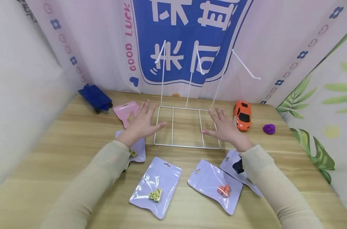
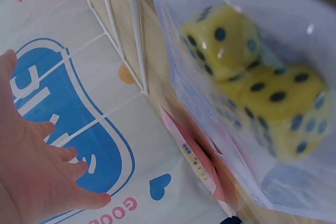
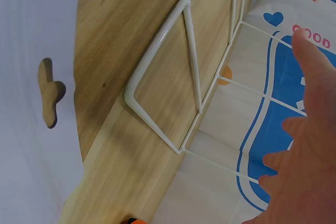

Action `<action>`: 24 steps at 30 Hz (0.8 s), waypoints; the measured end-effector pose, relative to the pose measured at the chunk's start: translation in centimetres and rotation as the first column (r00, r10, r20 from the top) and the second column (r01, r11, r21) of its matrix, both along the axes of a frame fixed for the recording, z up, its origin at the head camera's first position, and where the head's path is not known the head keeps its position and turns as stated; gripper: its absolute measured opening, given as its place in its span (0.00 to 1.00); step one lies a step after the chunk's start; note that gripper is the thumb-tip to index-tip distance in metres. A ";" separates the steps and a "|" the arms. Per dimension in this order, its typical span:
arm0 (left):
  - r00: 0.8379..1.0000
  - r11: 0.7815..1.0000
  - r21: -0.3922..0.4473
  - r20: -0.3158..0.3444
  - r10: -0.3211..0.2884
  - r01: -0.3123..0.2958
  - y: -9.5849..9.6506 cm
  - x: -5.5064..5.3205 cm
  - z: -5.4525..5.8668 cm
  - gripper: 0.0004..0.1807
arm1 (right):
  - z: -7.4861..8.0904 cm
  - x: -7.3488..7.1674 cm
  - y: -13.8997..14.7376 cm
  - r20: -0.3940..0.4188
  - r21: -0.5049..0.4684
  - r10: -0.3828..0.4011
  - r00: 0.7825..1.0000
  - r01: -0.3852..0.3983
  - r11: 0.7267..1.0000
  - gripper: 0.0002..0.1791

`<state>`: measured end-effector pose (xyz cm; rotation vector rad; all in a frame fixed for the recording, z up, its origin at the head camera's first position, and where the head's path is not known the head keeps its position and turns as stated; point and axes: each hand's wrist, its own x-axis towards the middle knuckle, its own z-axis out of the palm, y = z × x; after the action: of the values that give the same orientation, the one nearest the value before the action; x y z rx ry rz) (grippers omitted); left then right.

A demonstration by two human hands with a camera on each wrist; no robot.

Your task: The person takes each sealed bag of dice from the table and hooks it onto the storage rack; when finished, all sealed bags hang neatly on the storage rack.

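A white wire rack with several upright hooked arms stands at the back of the table. My left hand, fingers spread and holding nothing, hovers by its left side. On the other side my right hand is likewise spread and empty. A pink pouch and a lavender pouch with yellow dice lie around my left hand, partly covered by it. Below my right wrist is another lavender pouch, partly hidden by the sleeve and another pouch. In the right wrist view, the rack's base rests on the wood.
Nearer me lie a lavender pouch with yellow dice and a lavender pouch with orange-red dice. An orange toy car and a small purple object are at the right, a blue toy vehicle at the back left. A printed curtain hangs behind.
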<state>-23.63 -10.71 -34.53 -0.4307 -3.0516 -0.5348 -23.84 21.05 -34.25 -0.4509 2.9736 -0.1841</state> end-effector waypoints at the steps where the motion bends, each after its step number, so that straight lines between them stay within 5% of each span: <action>1: 1.000 1.000 0.002 -0.002 0.000 0.001 0.0 0.0 0.1 0.50 | 0.0 0.0 0.0 0.004 0.002 0.002 1.000 -0.002 1.000 0.52; 13: 1.000 1.000 0.027 -0.013 -0.015 0.015 0.1 -0.7 1.0 0.48 | 0.0 0.5 0.3 -0.088 -0.100 -0.009 0.996 0.000 0.995 0.50; 19: 1.000 0.975 0.221 0.015 -0.014 0.010 0.4 -4.2 1.6 0.39 | 0.0 2.0 1.1 -0.271 -0.256 0.029 0.962 -0.101 0.961 0.42; 24: 0.995 0.903 0.420 0.078 0.061 -0.088 1.0 -8.0 1.7 0.28 | 0.5 4.4 2.2 -0.393 -0.350 0.048 0.918 -0.197 0.916 0.32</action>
<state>-31.67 -9.67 -32.83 -0.2807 -2.8669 -1.1903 -19.48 23.23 -33.77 -0.8038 3.2658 -0.7607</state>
